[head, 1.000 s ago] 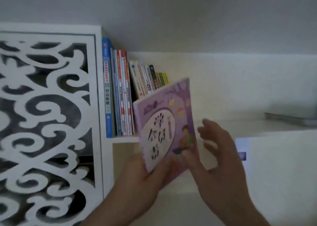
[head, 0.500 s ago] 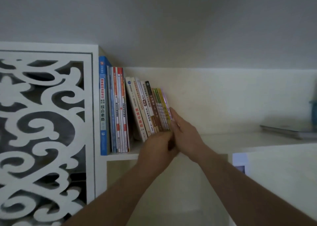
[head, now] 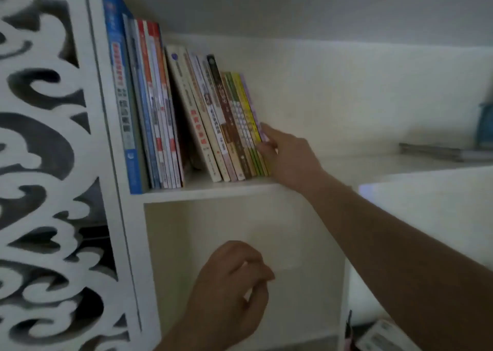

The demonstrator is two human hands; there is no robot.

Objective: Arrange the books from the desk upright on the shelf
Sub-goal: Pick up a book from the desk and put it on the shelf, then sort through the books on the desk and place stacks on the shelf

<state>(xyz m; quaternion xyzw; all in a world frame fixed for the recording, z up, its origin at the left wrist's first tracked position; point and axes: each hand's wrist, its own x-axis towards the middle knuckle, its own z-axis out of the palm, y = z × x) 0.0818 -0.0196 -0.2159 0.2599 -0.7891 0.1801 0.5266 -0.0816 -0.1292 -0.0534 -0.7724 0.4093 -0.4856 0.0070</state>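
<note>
At 10 o'clock from the right hand sits the purple book, last in the leaning row on the shelf. Right fingertips touch its outer face and lower spine edge, pressing toward 9 o'clock; fingers look mostly extended, thumb hidden, so no clear pinch, more a flat push. Nothing held inside that hand as far as can be seen.

Long axis of the purple book runs from about 5 o'clock at the foot to 11 o'clock at the top, same tilt as the yellow and green spines just beside it. The whole small group leans left toward the upright tall set, blue book first, with a dark wedge gap between the two groups at the bottom.

Left hand hangs well below, at roughly 6 o'clock from the shelf board, in front of the open lower compartment, fingers loosely curled, holding nothing. Right hand is far nearer to the task's thing.

Judgement: the next move turns on that lean. A push from the right at the feet, toward 9 o'clock, would close the gap and stand the row straighter; pushing only high up risks the feet sliding out toward 3 o'clock. A flat item lies far off at 3 o'clock on the ledge, too blurred to identify.
</note>
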